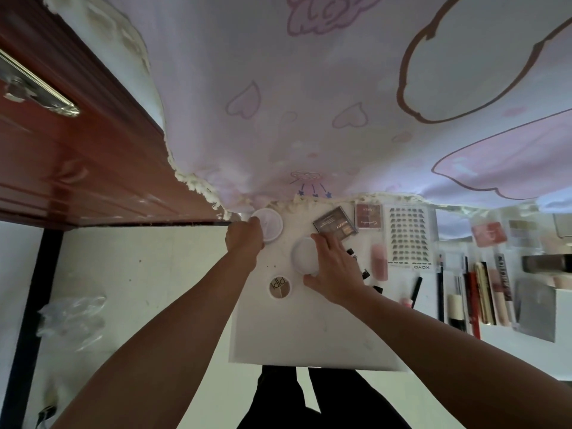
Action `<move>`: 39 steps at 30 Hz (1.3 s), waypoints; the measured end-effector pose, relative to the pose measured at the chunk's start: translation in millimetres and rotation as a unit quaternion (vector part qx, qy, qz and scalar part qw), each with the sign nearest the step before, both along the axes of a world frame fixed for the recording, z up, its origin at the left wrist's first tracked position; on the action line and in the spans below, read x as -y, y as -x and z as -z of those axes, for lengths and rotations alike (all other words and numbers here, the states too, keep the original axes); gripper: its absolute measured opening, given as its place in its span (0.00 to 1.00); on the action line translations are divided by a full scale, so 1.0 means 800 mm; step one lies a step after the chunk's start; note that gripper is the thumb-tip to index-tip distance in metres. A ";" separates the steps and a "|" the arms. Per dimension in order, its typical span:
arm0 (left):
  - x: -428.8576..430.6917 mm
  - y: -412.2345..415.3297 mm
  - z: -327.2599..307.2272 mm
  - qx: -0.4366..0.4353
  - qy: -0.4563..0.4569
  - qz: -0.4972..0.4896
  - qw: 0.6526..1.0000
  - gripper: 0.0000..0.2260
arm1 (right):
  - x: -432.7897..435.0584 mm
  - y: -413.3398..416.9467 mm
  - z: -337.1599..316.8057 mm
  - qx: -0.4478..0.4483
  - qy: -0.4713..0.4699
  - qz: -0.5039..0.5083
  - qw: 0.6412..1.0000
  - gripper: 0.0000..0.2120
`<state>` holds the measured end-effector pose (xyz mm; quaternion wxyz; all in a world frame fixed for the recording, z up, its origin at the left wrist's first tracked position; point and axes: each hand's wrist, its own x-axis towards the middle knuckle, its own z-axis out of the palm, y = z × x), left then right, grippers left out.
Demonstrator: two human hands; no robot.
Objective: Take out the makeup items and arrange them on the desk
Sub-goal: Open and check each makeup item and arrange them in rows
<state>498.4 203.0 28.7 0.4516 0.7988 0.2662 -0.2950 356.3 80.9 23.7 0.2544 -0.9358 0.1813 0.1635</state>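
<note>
A white desk (309,335) fills the middle of the head view. My left hand (244,239) grips the left rim of a round white compact (270,224) at the desk's far left corner. My right hand (332,270) holds a second round white compact (305,253) from its right side, thumb below it and fingers over its top edge. A small round palette (280,287) lies just in front of both. Behind my right hand a dark eyeshadow palette (334,226) lies flat on the desk.
A pink palette (368,215), a lash tray (408,239), a pink bottle (380,263) and several pencils and tubes (476,298) lie to the right. A patterned curtain (309,103) hangs behind the desk. A red-brown door (77,150) and a plastic bag (72,320) stand left.
</note>
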 end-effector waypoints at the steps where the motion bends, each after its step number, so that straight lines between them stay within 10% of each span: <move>1: 0.004 -0.004 -0.001 0.005 -0.001 0.007 1.000 0.08 | 0.000 -0.002 -0.001 -0.006 0.009 -0.007 1.000 0.39; 39: -0.128 0.069 0.032 0.000 -0.047 0.072 0.996 0.05 | -0.042 -0.049 0.008 -0.014 0.067 -0.151 0.986 0.35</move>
